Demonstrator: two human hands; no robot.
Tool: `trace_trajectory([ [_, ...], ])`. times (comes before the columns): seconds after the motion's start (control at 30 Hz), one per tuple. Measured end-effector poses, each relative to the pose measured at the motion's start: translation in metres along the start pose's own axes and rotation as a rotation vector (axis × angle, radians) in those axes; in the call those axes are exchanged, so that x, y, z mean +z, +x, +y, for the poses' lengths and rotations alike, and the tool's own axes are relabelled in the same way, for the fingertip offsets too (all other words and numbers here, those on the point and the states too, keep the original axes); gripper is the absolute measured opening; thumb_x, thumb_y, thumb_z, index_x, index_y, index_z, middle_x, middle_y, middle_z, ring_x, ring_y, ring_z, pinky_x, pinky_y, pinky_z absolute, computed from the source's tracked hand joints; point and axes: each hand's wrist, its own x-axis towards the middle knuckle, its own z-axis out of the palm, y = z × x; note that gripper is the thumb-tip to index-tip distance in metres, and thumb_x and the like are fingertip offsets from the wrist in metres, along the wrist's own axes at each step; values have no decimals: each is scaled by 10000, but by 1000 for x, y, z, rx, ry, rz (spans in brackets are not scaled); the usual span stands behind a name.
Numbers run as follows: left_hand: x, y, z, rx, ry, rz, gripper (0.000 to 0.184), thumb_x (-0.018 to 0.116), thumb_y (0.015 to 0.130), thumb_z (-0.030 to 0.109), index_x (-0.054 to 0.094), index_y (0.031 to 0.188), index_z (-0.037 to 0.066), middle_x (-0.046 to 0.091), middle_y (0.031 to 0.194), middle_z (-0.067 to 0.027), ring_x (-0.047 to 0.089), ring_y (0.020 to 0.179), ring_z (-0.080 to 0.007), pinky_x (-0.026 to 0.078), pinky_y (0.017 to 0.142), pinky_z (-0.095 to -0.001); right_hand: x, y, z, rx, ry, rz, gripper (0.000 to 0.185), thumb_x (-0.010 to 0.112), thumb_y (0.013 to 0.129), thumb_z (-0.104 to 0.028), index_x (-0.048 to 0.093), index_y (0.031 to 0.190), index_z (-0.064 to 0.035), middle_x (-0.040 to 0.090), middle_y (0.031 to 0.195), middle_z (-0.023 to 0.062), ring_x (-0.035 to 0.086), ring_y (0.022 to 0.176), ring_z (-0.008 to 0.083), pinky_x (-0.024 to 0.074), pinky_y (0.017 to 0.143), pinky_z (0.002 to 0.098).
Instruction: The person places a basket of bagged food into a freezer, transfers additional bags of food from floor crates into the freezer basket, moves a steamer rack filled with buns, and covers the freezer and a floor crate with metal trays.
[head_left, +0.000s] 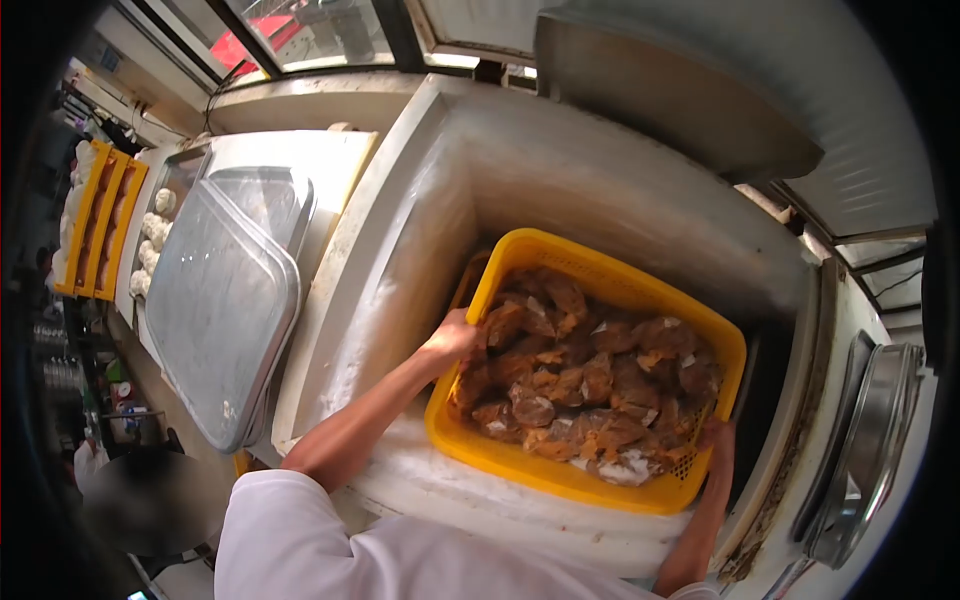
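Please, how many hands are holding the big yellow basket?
2: the left hand at the left end of the yellow basket, the right hand at its right end. Both are visible.

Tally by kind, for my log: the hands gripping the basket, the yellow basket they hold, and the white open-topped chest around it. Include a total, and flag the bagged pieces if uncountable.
Hands: 2 (left hand, right hand)
Held yellow basket: 1
White chest: 1
Total: 4
Bagged pieces: overlapping, not countable
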Motion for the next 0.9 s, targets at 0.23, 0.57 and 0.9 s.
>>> trace_trajectory([
  [0.23, -16, -21, 46, 26, 101, 43, 113, 571, 770, 72, 538, 862, 16, 499, 606, -53, 478, 470, -158, 398, 404, -316, 11, -18, -25, 68, 102, -117, 195, 445, 845, 10, 381, 723, -128, 333, 559, -21, 311, 420, 96, 274, 402, 284],
  [0.57, -15, -36, 22, 59, 164, 187, 107, 583, 808, 51, 534, 897, 20, 506, 632, -49, 480, 484, -151, 392, 424, -316, 9, -31, -29, 79, 86, -115, 226, 462, 839, 5, 362, 697, -139, 328, 536, -22, 314, 396, 102, 307, 391, 296],
  [0.9, -18, -16, -2, 224, 225, 233, 280, 630, 886, 148, 494, 1080, 1, 596, 789, -119, 586, 662, -249, 482, 584, -374, 10, -26, -38, 63, 67, -148, 278, 463, 833, 17, 326, 660, -152, 320, 514, -14, 312, 379, 106, 297, 380, 302],
])
